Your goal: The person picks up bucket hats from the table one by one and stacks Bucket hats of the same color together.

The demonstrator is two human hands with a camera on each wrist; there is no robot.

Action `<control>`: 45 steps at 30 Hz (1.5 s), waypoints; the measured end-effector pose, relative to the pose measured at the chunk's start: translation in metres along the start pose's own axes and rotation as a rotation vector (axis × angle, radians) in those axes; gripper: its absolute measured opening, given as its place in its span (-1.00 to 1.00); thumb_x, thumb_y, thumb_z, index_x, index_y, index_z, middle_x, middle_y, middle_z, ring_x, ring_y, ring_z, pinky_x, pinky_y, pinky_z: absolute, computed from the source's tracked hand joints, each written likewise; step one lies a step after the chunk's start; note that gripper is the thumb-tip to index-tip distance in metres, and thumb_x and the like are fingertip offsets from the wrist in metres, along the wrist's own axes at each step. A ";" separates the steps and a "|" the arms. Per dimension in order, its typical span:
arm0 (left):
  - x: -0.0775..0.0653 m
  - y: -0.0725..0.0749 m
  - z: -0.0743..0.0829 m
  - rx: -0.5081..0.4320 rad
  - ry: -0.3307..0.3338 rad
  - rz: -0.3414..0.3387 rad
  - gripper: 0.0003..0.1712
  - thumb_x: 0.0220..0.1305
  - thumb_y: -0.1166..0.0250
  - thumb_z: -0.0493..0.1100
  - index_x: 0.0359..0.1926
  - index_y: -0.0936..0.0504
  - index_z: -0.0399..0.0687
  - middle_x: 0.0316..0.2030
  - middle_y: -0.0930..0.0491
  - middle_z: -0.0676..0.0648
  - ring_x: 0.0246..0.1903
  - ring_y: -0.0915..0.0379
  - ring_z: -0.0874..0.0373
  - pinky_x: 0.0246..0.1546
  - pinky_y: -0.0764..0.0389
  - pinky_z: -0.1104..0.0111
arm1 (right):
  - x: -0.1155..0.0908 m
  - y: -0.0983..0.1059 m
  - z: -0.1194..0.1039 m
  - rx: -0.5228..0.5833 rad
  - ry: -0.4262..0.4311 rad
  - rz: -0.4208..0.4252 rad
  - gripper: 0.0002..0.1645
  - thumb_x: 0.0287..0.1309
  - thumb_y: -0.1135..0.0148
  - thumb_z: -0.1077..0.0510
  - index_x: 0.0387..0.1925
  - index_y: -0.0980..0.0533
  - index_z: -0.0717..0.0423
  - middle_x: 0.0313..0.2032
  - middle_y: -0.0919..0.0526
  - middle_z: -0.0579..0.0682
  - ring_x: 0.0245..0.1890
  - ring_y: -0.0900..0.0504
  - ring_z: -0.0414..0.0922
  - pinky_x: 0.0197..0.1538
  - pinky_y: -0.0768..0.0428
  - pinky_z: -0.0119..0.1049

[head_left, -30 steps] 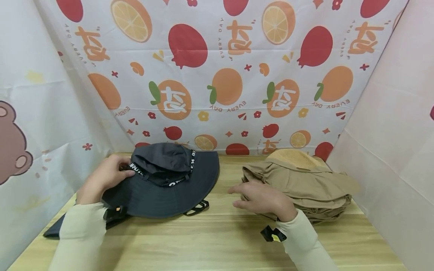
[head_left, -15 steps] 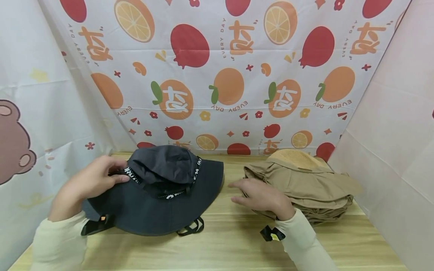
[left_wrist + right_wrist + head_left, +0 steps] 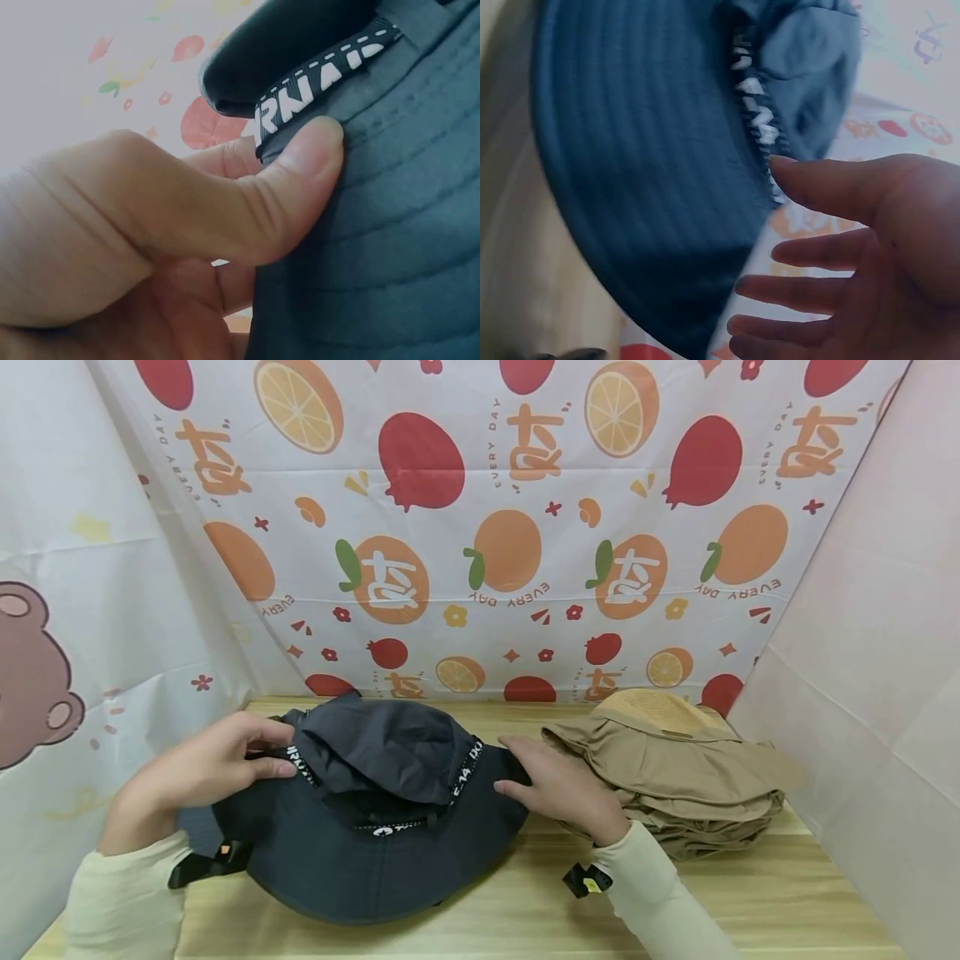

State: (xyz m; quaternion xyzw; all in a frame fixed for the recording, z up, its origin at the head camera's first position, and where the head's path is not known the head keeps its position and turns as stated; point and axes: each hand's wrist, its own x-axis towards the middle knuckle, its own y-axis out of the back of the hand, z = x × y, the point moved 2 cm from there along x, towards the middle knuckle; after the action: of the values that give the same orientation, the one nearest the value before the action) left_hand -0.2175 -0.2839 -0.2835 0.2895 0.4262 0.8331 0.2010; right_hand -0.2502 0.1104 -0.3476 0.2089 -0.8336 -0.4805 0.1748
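Note:
A dark wide-brimmed sun hat [image 3: 386, 747], with a white-lettered band around its crown, is tilted with its front brim spread towards me. My left hand [image 3: 202, 768] pinches its left side; in the left wrist view the thumb [image 3: 307, 161] presses the stitched brim [image 3: 390, 225] beside the lettering, fingers behind. At the right end of the brim is my right hand [image 3: 558, 785], its thumb and fingers spread apart. The right wrist view has those fingers [image 3: 802, 292] extended alongside the brim [image 3: 645, 165], not curled around it.
A pile of khaki hats [image 3: 675, 768], with a straw-coloured crown on top, sits to the right, just beyond my right hand. More dark fabric [image 3: 198, 827] shows under my left wrist. Printed curtains [image 3: 502, 552] enclose the wooden table [image 3: 480, 918] behind and on both sides.
My left hand has drawn the dark hat towards me and tilted it, and its brim has swung to the right. My right hand has shifted slightly left and up to the brim's edge.

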 end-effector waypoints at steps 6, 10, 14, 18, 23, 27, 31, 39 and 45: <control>0.007 -0.003 0.004 0.002 0.004 -0.021 -0.63 0.23 -0.42 -0.39 -0.49 -0.50 0.15 -0.55 -0.27 0.23 -0.50 -0.31 0.39 -0.48 -0.32 0.45 | 0.004 -0.007 0.004 -0.010 0.066 0.044 -0.39 0.39 -0.31 0.10 0.39 -0.44 0.14 0.29 -0.60 0.13 0.33 -0.55 0.09 0.38 -0.47 0.08; 0.012 -0.008 0.002 0.031 -0.006 -0.068 -0.63 0.21 -0.45 -0.34 -0.52 -0.48 0.13 -0.57 -0.24 0.23 -0.50 -0.28 0.42 -0.46 -0.29 0.45 | 0.005 -0.007 0.006 -0.052 0.127 0.084 -0.56 0.34 -0.34 0.19 0.23 -0.60 0.12 0.15 -0.72 0.07 0.19 -0.67 0.05 0.28 -0.56 0.04; 0.016 -0.012 -0.001 0.075 0.050 -0.148 -0.65 0.25 -0.45 -0.26 -0.53 -0.47 0.12 -0.57 -0.26 0.26 -0.48 -0.28 0.45 -0.42 -0.27 0.45 | 0.007 -0.010 0.008 -0.031 0.127 0.063 -0.61 0.32 -0.34 0.24 0.17 -0.65 0.12 0.08 -0.76 0.08 0.11 -0.72 0.03 0.18 -0.64 -0.01; 0.016 -0.018 -0.007 0.066 0.156 -0.234 -0.72 0.30 -0.41 -0.23 -0.50 -0.52 0.07 -0.57 -0.31 0.22 -0.51 -0.29 0.41 -0.42 -0.29 0.45 | 0.010 -0.019 0.009 0.005 0.097 0.045 -0.61 0.30 -0.36 0.27 0.16 -0.66 0.12 -0.01 -0.78 0.12 -0.03 -0.75 0.02 0.03 -0.69 -0.07; 0.019 -0.032 -0.012 0.091 0.266 -0.314 -0.73 0.29 -0.41 -0.23 -0.51 -0.54 -0.01 -0.59 -0.29 0.17 -0.55 -0.22 0.34 -0.46 -0.24 0.42 | 0.014 -0.035 0.013 -0.003 0.069 0.005 -0.63 0.28 -0.39 0.27 0.12 -0.68 0.11 -0.13 -0.79 0.10 -0.17 -0.73 -0.03 -0.11 -0.66 -0.16; 0.021 -0.041 -0.017 0.145 0.335 -0.350 -0.77 0.26 -0.44 -0.25 -0.48 -0.56 -0.05 -0.55 -0.35 0.11 -0.51 -0.22 0.24 -0.44 -0.25 0.37 | 0.017 -0.046 0.018 0.019 0.056 -0.028 -0.65 0.28 -0.37 0.31 0.09 -0.69 0.15 -0.10 -0.78 0.15 -0.10 -0.74 0.04 -0.07 -0.68 -0.10; 0.024 -0.047 -0.022 0.208 0.387 -0.359 -0.81 0.23 -0.46 -0.25 -0.37 -0.57 -0.14 -0.47 -0.45 0.03 -0.45 -0.28 0.17 -0.38 -0.34 0.33 | 0.020 -0.054 0.024 0.052 0.051 -0.049 -0.64 0.26 -0.32 0.41 0.06 -0.69 0.17 -0.10 -0.77 0.17 -0.06 -0.73 0.07 -0.01 -0.68 -0.03; 0.026 -0.057 -0.033 0.254 0.482 -0.382 -0.74 0.16 -0.51 -0.24 -0.29 -0.55 -0.19 -0.38 -0.51 -0.05 -0.40 -0.36 0.10 -0.33 -0.44 0.26 | 0.029 -0.068 0.034 0.003 0.066 -0.021 -0.68 0.21 -0.33 0.43 -0.03 -0.74 0.15 -0.09 -0.80 0.08 -0.05 -0.74 0.00 0.02 -0.69 -0.08; 0.023 -0.061 -0.045 0.254 0.519 -0.387 -0.71 0.15 -0.52 -0.21 -0.28 -0.55 -0.19 -0.37 -0.52 -0.05 -0.37 -0.40 0.09 -0.31 -0.47 0.25 | 0.036 -0.071 0.037 0.037 0.086 0.001 -0.71 0.18 -0.35 0.44 -0.09 -0.76 0.18 -0.19 -0.82 0.08 -0.18 -0.76 -0.05 -0.10 -0.70 -0.15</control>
State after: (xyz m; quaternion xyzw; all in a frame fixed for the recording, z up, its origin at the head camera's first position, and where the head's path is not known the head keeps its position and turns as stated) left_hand -0.2592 -0.2632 -0.3477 0.0045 0.6104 0.7658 0.2024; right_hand -0.2862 0.0872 -0.4240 0.2321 -0.8341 -0.4555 0.2069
